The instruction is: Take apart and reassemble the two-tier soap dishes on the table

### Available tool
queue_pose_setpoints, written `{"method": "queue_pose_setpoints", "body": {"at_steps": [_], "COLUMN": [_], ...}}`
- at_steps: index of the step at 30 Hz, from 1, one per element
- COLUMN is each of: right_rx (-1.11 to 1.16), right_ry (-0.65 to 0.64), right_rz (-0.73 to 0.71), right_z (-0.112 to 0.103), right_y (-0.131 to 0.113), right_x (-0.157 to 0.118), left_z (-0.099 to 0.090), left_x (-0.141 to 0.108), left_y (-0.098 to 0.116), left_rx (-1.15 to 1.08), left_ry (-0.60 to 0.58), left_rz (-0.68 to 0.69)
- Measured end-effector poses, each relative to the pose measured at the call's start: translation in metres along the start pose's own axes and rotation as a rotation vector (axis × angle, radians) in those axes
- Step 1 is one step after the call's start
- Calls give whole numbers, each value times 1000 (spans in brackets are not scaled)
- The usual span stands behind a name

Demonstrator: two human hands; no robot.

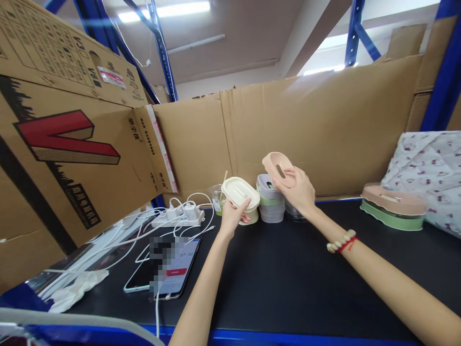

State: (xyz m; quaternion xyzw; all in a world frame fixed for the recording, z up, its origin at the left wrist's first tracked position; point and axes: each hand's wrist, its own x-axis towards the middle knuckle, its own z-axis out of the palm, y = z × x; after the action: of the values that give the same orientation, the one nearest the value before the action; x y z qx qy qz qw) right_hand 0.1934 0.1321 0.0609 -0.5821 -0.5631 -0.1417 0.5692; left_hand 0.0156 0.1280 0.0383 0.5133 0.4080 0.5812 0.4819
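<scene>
My left hand [235,215] is closed on the edge of a cream oval soap dish [239,188], thumb on top, and holds it tilted toward me. Just below it shows another cream piece [252,218], partly hidden. My right hand [298,191] grips a pink oval soap dish [278,163] with a slot in its middle, raised and tipped on its side. Between and behind the hands stands a stack of similar dishes [272,211] in lilac, green and grey. Farther right, a pink dish [394,198] lies on a green one [391,217].
Phones [176,269] with white cables lie at the left, near a power strip [180,218]. A clear cup [216,194] with a stick stands behind my left hand. Cardboard [324,125] walls the back; a large box [72,158] leans in at left. Patterned white fabric [428,168] lies right.
</scene>
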Motion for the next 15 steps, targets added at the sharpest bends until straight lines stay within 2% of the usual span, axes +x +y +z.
{"method": "queue_pose_setpoints", "body": {"at_steps": [5,9,15], "right_rx": [-213,-279,-263], "right_ry": [-304,-367,-470], "right_rz": [237,262,311], "right_z": [7,10,10], "right_y": [-28,-35,-28], "right_x": [18,14,12], "left_z": [-2,-3,-1], "left_x": [4,5,7], "left_y": [-3,-5,-9], "left_rx": [102,108,105], "left_ry": [15,6,-4], "left_rz": [0,-8,-34]}}
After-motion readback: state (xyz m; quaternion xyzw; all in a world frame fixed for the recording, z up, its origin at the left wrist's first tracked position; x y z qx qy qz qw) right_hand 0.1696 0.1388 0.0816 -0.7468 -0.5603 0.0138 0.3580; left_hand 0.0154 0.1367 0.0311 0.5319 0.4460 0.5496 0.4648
